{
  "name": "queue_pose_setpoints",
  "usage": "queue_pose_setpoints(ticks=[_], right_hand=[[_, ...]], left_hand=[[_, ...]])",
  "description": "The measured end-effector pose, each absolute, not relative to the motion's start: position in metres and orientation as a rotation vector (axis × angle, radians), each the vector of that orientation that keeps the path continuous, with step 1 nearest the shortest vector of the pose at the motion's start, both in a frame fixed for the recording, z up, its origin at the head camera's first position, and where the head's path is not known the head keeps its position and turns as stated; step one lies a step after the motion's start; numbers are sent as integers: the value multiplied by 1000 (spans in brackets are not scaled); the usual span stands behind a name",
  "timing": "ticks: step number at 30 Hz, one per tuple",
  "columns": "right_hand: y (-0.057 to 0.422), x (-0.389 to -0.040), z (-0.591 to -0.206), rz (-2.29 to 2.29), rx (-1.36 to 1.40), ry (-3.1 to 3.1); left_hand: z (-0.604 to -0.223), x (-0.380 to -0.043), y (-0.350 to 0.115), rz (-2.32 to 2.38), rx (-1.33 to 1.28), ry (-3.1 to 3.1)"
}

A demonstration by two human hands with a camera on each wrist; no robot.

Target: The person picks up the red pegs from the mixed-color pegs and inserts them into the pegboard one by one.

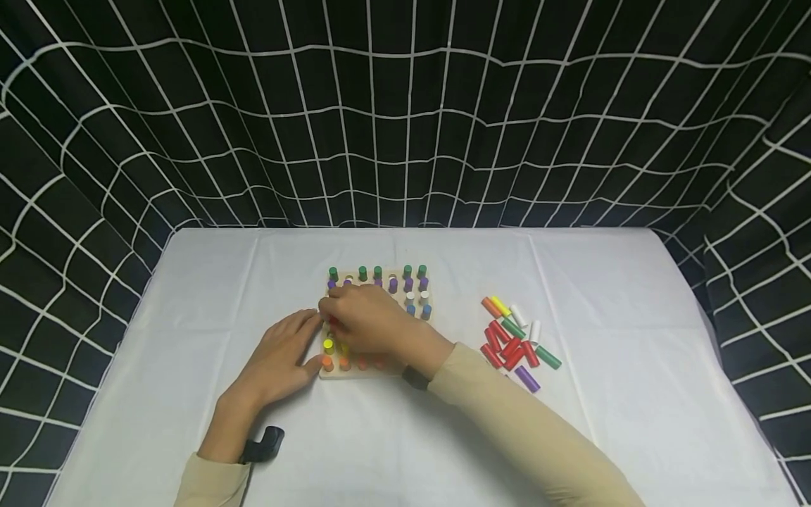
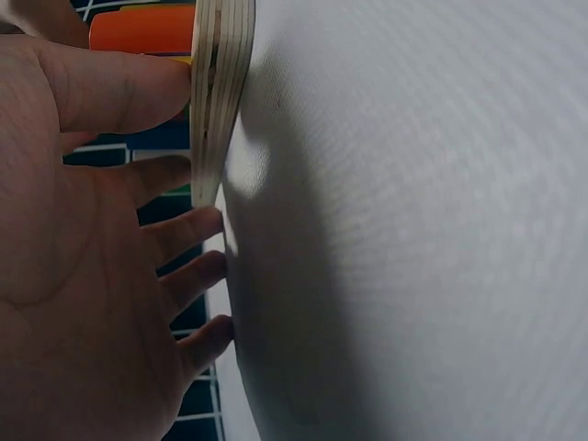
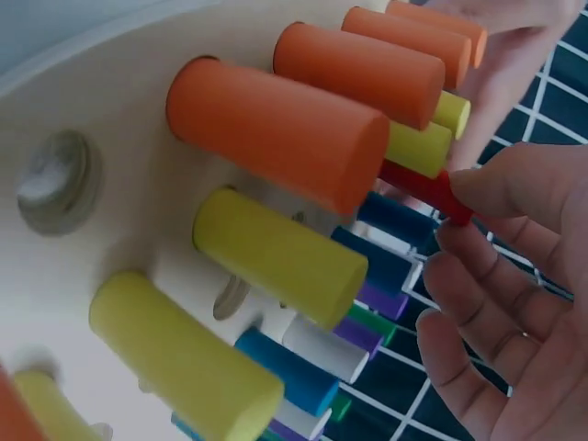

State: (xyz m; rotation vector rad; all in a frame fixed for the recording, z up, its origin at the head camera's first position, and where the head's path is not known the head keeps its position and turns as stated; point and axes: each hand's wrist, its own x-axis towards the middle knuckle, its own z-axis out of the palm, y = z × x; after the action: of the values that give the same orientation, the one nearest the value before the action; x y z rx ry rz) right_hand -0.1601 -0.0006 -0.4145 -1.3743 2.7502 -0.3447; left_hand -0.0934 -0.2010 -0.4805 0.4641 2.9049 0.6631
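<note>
A pale wooden pegboard lies on the table, with rows of coloured pegs standing in it. In the right wrist view, my right hand pinches a red peg between thumb and forefinger, at the board's left side. Yellow pegs hide that peg's base, so I cannot tell how deep it sits. My left hand rests against the board's left edge with fingers spread. Its thumb lies on the board's side beside an orange peg. From the head, the right hand covers the board's middle rows.
Right of the board lies a loose pile of pegs: several red pegs, green, white, yellow and orange ones, and a purple peg. White cloth covers the table. Dark curtains with a white grid surround it at the back and sides.
</note>
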Motion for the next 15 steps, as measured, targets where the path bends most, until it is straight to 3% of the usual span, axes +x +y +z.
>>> queue_pose_setpoints(ticks=[15], right_hand=[[-11, -157, -420, -269, -1362, 2756]], left_hand=[[-485, -93, -204, 650, 472, 2908]])
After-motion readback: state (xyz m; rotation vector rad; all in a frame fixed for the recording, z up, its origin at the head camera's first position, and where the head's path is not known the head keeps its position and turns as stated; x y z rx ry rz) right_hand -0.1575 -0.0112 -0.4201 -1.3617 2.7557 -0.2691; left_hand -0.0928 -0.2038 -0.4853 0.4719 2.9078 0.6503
